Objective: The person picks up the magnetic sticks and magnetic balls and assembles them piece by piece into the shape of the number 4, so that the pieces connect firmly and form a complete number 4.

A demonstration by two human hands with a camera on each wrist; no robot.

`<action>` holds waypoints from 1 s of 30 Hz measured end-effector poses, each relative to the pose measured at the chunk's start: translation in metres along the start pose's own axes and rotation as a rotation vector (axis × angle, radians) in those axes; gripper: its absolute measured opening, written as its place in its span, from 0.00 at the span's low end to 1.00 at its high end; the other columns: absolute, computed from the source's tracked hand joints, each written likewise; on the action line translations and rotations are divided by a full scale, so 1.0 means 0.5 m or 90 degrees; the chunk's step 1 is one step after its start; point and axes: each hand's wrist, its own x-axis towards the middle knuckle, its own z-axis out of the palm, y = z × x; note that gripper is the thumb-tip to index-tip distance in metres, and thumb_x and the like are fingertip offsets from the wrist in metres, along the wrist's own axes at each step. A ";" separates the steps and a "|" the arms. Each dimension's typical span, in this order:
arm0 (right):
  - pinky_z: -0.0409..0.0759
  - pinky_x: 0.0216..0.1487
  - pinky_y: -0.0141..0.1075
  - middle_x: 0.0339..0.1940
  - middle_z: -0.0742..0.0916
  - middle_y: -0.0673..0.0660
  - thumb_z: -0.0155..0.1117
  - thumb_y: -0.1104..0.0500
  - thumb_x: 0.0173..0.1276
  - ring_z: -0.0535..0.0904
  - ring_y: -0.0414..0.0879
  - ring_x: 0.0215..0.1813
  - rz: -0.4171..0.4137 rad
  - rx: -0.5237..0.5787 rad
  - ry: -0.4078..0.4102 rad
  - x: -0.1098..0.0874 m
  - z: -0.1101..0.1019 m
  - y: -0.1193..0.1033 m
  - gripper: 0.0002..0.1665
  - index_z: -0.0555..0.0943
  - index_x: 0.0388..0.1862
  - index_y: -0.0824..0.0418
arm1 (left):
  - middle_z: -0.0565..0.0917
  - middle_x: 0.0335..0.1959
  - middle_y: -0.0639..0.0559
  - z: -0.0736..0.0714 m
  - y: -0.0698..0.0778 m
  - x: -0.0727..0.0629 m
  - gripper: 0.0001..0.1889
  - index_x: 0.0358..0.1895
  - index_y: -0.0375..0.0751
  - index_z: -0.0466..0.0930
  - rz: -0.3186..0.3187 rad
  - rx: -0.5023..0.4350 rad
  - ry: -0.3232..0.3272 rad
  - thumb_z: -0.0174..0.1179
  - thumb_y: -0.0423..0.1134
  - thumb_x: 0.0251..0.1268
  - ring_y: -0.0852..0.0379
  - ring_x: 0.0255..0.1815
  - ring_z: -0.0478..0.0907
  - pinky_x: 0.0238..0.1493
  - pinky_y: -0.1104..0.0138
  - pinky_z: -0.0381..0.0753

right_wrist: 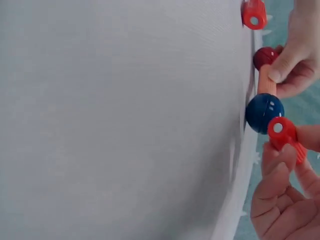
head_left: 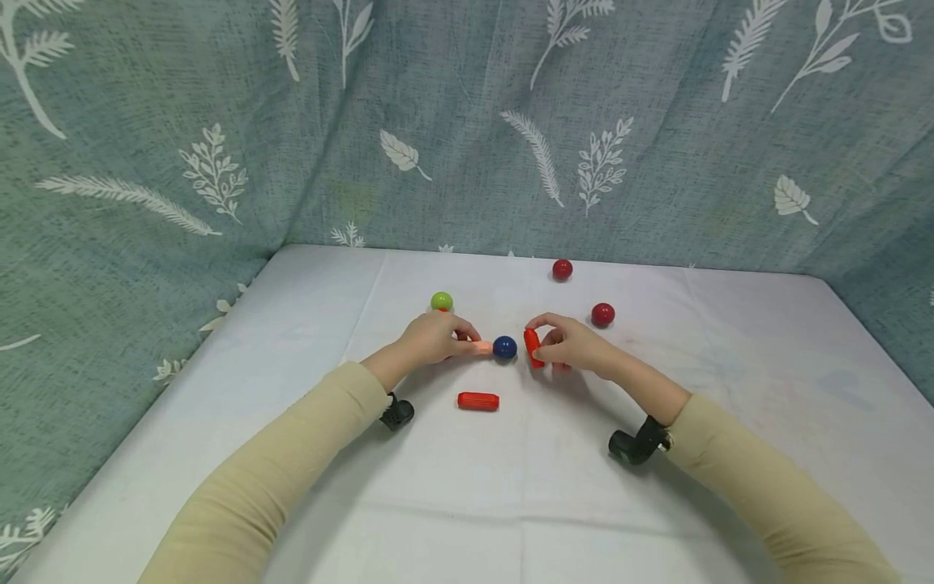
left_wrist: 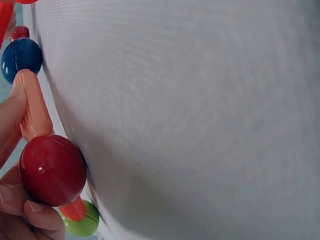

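My left hand pinches a peach-coloured ridged rod between thumb and fingers. This rod joins a dark blue ball to a red ball, which the hand mostly hides in the head view. Beyond that red ball, an orange-red rod leads to a green ball. In my right hand, thumb and fingers grip a red ridged rod, held tilted just right of the blue ball. A pale metallic disc shows in that rod's end in the right wrist view.
Another red rod lies on the white cloth-covered table, nearer to me. Two loose red balls, one at the back and one beyond my right hand, rest on it. A reddish piece shows under my right hand. A patterned curtain hangs behind.
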 end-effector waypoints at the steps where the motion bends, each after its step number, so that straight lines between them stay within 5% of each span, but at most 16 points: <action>1: 0.71 0.27 0.32 0.34 0.78 0.57 0.57 0.61 0.62 0.71 0.46 0.24 -0.001 0.010 0.012 0.004 -0.001 -0.003 0.24 0.68 0.59 0.55 | 0.82 0.34 0.57 0.000 0.000 0.000 0.12 0.42 0.51 0.84 0.004 0.008 -0.002 0.61 0.49 0.58 0.59 0.31 0.72 0.35 0.68 0.70; 8: 0.72 0.28 0.31 0.38 0.78 0.59 0.58 0.58 0.64 0.72 0.49 0.28 0.014 0.039 0.081 0.043 -0.001 -0.025 0.26 0.66 0.61 0.51 | 0.82 0.32 0.57 -0.002 -0.001 0.001 0.12 0.41 0.51 0.84 0.020 0.042 -0.008 0.61 0.49 0.58 0.61 0.30 0.72 0.33 0.69 0.70; 15: 0.73 0.30 0.30 0.42 0.78 0.60 0.58 0.58 0.65 0.72 0.45 0.27 0.063 0.068 0.085 0.075 0.008 -0.030 0.27 0.65 0.63 0.52 | 0.82 0.33 0.57 0.001 0.000 0.004 0.13 0.43 0.51 0.84 0.009 0.033 -0.015 0.61 0.51 0.58 0.60 0.30 0.72 0.33 0.69 0.70; 30: 0.77 0.33 0.32 0.41 0.79 0.60 0.56 0.59 0.65 0.74 0.44 0.26 0.062 0.108 0.106 0.076 0.017 -0.035 0.28 0.63 0.64 0.53 | 0.79 0.27 0.57 -0.001 -0.002 -0.002 0.13 0.45 0.49 0.83 -0.002 0.008 -0.016 0.62 0.46 0.57 0.60 0.29 0.71 0.33 0.69 0.68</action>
